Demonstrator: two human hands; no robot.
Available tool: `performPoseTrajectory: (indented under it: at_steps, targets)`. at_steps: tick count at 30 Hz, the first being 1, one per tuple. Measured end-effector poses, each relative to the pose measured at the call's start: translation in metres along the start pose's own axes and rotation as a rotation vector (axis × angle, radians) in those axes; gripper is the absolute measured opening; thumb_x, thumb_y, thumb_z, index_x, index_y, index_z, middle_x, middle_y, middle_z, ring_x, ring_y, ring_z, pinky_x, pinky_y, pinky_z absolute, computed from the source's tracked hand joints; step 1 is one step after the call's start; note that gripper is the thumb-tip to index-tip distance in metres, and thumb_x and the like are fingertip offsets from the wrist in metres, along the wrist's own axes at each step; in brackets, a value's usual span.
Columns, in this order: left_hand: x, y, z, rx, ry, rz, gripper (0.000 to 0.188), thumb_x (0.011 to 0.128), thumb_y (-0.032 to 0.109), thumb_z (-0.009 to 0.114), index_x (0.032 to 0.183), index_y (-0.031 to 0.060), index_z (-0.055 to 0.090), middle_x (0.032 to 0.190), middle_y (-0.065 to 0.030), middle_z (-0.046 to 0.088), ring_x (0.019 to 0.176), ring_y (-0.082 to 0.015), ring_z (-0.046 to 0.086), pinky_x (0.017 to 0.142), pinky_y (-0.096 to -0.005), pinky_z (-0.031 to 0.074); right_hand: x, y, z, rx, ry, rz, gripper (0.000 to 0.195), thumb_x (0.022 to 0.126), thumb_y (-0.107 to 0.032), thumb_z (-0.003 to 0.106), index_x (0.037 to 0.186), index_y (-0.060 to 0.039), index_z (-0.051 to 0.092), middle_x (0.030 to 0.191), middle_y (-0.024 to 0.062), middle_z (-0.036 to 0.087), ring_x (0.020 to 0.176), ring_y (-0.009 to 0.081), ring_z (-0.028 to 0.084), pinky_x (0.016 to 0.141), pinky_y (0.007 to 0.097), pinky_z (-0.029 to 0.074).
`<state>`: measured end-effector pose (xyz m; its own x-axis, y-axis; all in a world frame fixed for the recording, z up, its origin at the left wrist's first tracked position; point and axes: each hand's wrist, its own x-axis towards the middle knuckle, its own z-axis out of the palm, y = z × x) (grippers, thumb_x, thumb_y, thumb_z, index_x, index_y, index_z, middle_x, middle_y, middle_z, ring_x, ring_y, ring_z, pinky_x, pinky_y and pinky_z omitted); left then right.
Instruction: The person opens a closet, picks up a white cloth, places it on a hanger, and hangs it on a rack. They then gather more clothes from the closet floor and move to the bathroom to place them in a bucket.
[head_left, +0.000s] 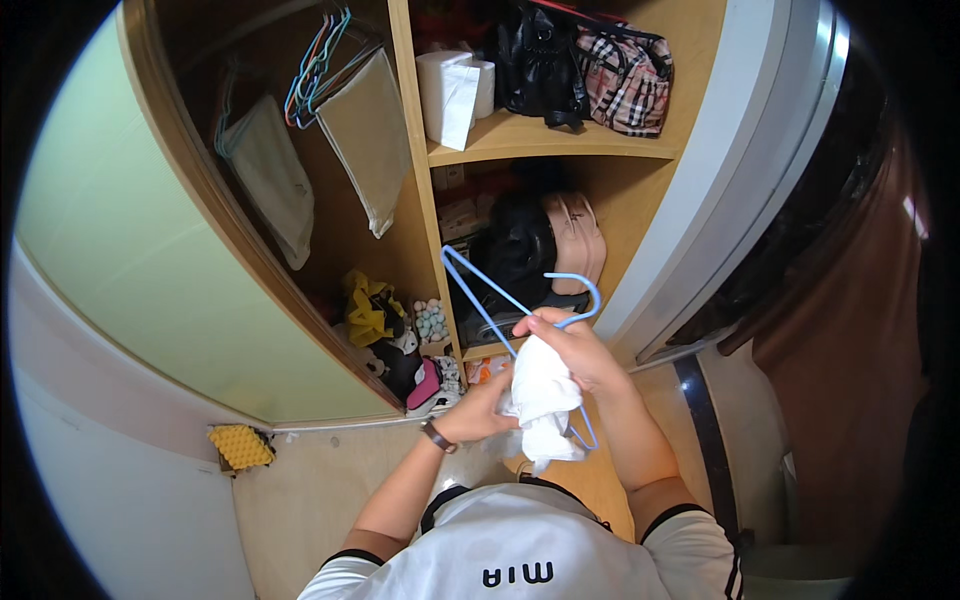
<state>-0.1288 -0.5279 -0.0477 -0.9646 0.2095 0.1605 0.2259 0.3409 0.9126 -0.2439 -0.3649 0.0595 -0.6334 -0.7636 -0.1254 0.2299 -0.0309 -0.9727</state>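
Observation:
A blue clothes hanger (480, 289) is held up before me, its hook pointing to the right and one corner reaching up toward the wardrobe. My right hand (581, 349) grips it close to the base of the hook. A bunched white cloth (544, 382) hangs over part of the hanger and hides some of its frame. From the left, my left hand (480, 409) has hold of the cloth's edge, its fingertips partly hidden behind the fabric. The hanger's other end shows below the cloth.
An open wardrobe holds hanging beige cloth items (367, 142) and several hangers (319, 67). On its shelf (555, 139) are white paper rolls (442, 90), a black bag (541, 67) and a plaid bag (628, 79). A pink case (576, 240) sits lower. A brown curtain (840, 360) hangs right.

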Motion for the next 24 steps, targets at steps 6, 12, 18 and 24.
performPoseTrajectory:
  at_steps: [6, 12, 18, 24]
  targets:
    - [-0.020, -0.014, -0.023, -0.797, 0.071, -0.138, 0.037, 0.087, 0.004, 0.061, 0.123, -0.0022, 0.058, 0.112, -0.0099, 0.066, 0.100, -0.0186, 0.064, 0.089, -0.0332, 0.052, -0.007, 0.010, -0.038, -0.193, 0.226, -0.146, 0.027, 0.101, -0.026, 0.048, 0.106, -0.0059, 0.065, 0.075, -0.0013, 0.058, 0.062, 0.0071, 0.052, 0.053, 0.0216, 0.042]
    - [-0.034, -0.010, -0.062, -1.393, 0.483, -0.037, 0.043, 0.090, 0.008, 0.060, 0.130, -0.0044, 0.050, 0.122, -0.0162, 0.062, 0.108, -0.0265, 0.063, 0.097, -0.0418, 0.051, -0.015, 0.110, -0.082, 0.348, 0.347, 0.248, 0.023, 0.098, -0.030, 0.052, 0.098, -0.0088, 0.062, 0.073, 0.0013, 0.054, 0.059, 0.0111, 0.049, 0.045, 0.0236, 0.035]
    - [-0.025, -0.006, -0.053, -0.831, 0.535, -0.251, 0.032, 0.089, 0.004, 0.060, 0.120, -0.0049, 0.059, 0.110, -0.0110, 0.067, 0.097, -0.0192, 0.065, 0.086, -0.0320, 0.051, 0.024, 0.141, -0.063, 0.969, -0.107, 0.349, 0.022, 0.096, -0.033, 0.051, 0.096, -0.0119, 0.058, 0.072, 0.0023, 0.054, 0.055, 0.0120, 0.046, 0.040, 0.0192, 0.030]
    - [-0.024, -0.002, -0.039, 0.589, 0.368, -0.312, 0.018, 0.081, 0.012, 0.064, 0.096, 0.0044, 0.069, 0.091, -0.0196, 0.068, 0.079, -0.0321, 0.067, 0.069, -0.0402, 0.053, 0.034, 0.111, -0.043, 0.703, 0.179, 0.266, 0.026, 0.097, -0.040, 0.051, 0.100, -0.0155, 0.060, 0.085, -0.0004, 0.064, 0.059, 0.0097, 0.053, 0.036, 0.0212, 0.029]
